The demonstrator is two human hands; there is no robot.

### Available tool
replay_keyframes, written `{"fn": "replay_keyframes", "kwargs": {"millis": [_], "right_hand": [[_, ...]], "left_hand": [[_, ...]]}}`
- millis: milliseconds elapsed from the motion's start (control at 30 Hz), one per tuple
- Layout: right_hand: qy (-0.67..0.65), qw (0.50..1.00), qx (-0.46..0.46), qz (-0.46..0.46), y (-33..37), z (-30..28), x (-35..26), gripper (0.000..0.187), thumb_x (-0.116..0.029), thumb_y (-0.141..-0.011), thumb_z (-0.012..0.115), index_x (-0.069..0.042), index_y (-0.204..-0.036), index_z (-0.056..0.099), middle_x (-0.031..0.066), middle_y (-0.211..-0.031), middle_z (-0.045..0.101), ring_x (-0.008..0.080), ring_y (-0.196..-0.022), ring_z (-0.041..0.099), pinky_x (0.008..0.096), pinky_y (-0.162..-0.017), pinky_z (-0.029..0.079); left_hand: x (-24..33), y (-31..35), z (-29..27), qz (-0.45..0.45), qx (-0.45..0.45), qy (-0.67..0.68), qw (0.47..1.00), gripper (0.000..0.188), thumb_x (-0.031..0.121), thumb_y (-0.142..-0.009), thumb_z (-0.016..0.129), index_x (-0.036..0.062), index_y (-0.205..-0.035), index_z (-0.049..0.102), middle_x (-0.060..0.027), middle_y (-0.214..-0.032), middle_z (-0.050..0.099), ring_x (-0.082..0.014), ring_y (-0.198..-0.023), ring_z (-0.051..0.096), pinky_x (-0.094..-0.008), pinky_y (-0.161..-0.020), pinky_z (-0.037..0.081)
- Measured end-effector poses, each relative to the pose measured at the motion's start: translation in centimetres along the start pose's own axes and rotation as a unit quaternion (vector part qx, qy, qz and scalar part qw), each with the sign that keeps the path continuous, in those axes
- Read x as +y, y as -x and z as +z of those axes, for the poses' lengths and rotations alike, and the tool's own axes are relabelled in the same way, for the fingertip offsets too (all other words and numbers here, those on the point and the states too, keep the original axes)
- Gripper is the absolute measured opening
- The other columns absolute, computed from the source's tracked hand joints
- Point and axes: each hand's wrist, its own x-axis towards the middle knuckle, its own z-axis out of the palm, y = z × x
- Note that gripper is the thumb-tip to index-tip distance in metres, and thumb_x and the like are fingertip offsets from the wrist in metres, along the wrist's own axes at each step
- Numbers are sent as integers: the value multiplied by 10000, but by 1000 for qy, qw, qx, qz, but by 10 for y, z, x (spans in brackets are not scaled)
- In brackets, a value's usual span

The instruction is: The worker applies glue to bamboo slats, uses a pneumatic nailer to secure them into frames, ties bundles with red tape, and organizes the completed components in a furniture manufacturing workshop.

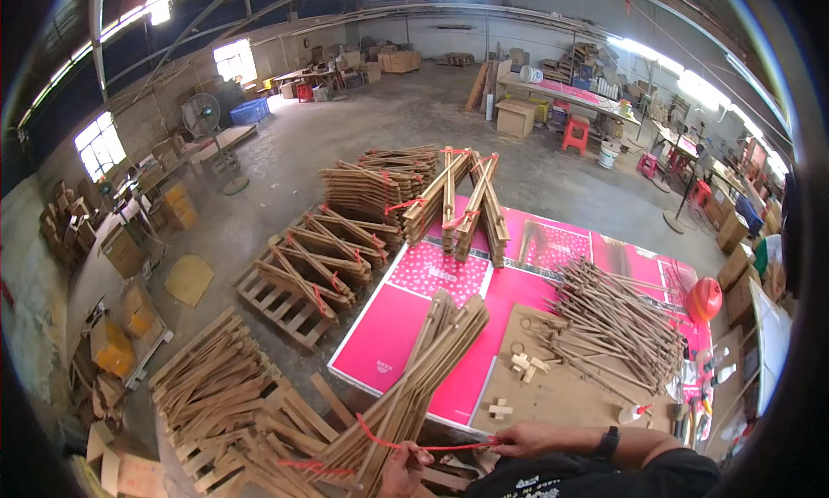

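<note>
A bundle of wooden slats (423,368), crossed into a narrow X, leans from the lower middle up over the near left edge of the table. Red cord (458,448) runs around its lower part and stretches taut to the right. My left hand (401,470) is closed on the cord, close against the slats. Off to the right, my right hand (522,439) pinches the other end of the cord, near the table's front edge. Part of my left hand's fingers is hidden, and the bundle's lower end is partly covered by the hand.
Pink printed sheets (371,347) and brown cardboard (509,394) cover the table. On it lie thin wooden sticks (613,325), small wooden blocks (527,364), a bottle (635,412) and tied slat bundles (466,209). More bundles (302,269) stand on a pallet (259,299); loose slats (216,386) lie left.
</note>
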Motion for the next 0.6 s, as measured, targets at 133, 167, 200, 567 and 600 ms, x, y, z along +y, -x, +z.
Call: {"fn": "replay_keyframes", "kwargs": {"millis": [133,167,200,567,600], "right_hand": [[-30,998,32,-41,-2,4,30,318,-373,-1018,587,-90,-1117,695,171,-888,695,301,-784,664,408,-727,525],[-56,998,31,-26,0,1,31,321,-375,-1021,591,-91,-1125,698,163,-891,698,274,-790,665,401,-735,525],[-84,996,27,-9,2,-1,32,324,-378,-1023,595,-92,-1133,701,155,-895,702,247,-796,667,393,-742,524],[-261,959,114,-3,-69,-50,124,441,-442,-1029,571,-23,-985,703,68,-790,670,116,-738,598,348,-677,496],[-254,957,137,16,-81,-72,120,435,-430,-1022,578,-15,-978,701,84,-782,667,132,-728,604,362,-671,497]], "left_hand": [[-1,-14,-14,18,-57,-66,996,403,409,-997,624,20,-1104,627,-140,-868,690,-279,-814,671,-420,-802,545],[-3,-23,-19,17,-52,-67,996,403,409,-997,624,20,-1104,627,-140,-868,690,-279,-814,671,-420,-802,545],[-3,-28,-18,21,-62,-42,997,324,333,-1028,587,14,-1078,613,-124,-867,670,-251,-807,655,-398,-804,537],[67,-95,138,6,-68,-281,957,326,285,-1102,448,27,-994,615,-114,-880,687,-228,-861,673,-383,-857,543],[68,-111,146,-3,-63,-293,954,326,285,-1102,448,27,-994,615,-114,-880,687,-228,-861,673,-383,-857,543]]}}
